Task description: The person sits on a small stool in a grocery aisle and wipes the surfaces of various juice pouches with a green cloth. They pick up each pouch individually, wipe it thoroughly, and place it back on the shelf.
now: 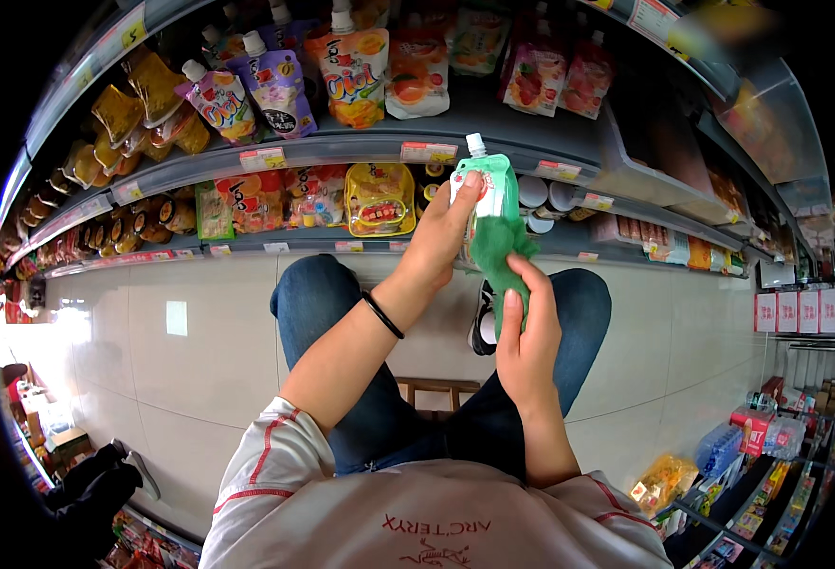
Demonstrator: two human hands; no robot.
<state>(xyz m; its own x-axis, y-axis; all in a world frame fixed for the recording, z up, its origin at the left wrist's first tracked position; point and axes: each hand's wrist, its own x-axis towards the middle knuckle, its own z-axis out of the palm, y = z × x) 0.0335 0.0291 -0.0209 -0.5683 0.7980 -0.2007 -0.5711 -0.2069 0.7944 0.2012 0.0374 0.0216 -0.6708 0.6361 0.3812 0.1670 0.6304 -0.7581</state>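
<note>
My left hand grips a green and white spouted jelly pouch by its left side, thumb across the front. Its white cap points up and away from me. A green cloth is pinched between the thumb and fingers of my right hand. The cloth lies against the lower part of the pouch and hides it. Both hands are above my knees, in front of the shelf edge. Beyond them, an orange spouted pouch and a peach-pictured pouch stand on the upper shelf.
Purple pouches and red pouches share that shelf. Below, a yellow bag-shaped pack sits among snack packs and jars. A clear plastic bin juts out at right. Beneath me is a wooden stool. Another person's legs appear at lower left.
</note>
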